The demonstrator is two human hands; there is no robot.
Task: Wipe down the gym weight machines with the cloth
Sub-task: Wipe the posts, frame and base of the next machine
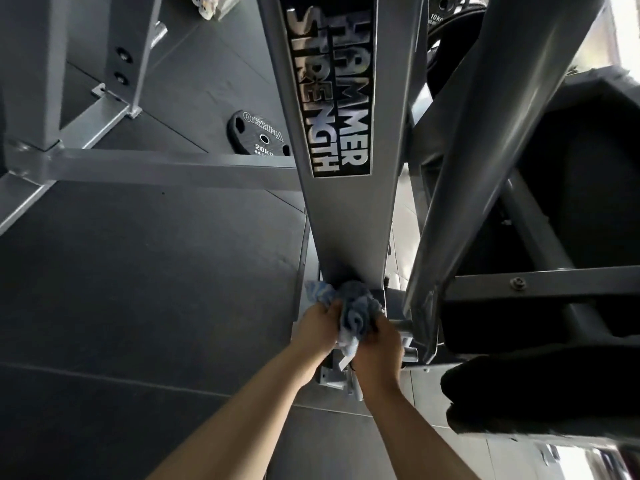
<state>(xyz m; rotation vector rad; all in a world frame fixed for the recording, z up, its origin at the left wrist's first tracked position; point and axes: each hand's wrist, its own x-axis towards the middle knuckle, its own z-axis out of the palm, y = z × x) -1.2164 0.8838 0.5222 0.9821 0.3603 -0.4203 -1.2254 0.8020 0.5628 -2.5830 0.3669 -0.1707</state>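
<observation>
While both bare forearms reach down toward the foot of the machine, the two hands meet around a bunched cloth [356, 311], blue and grey with paler patches. The left hand [320, 327] has its fingers curled into the cloth's left side, where a light blue fold sticks out above the knuckles. The right hand [379, 344] grips the cloth from the right and below, its fingers wrapped into the darker folds, with a pale tail of fabric hanging down between the two wrists. The wad sits pressed against the lower end of a wide grey steel beam [346, 220], which rises away from the hands and carries a black label [330, 88] reading HAMMER STRENGTH in shiny letters.

Just beside the right hand, a second grey beam [485, 161] slants up toward the upper right corner, and a short metal peg [403, 325] juts out near its base. Below the hands, a grey bracket [332, 374] fixes the machine to the floor [138, 289], which is laid with dark rubber tiles. A horizontal grey rail [173, 168] runs off to the left from the main beam. Behind that rail, a black weight plate [258, 136] marked 20KG lies on the floor. To the right, black padded parts [571, 202] of the machine fill the frame, partly blurred.
</observation>
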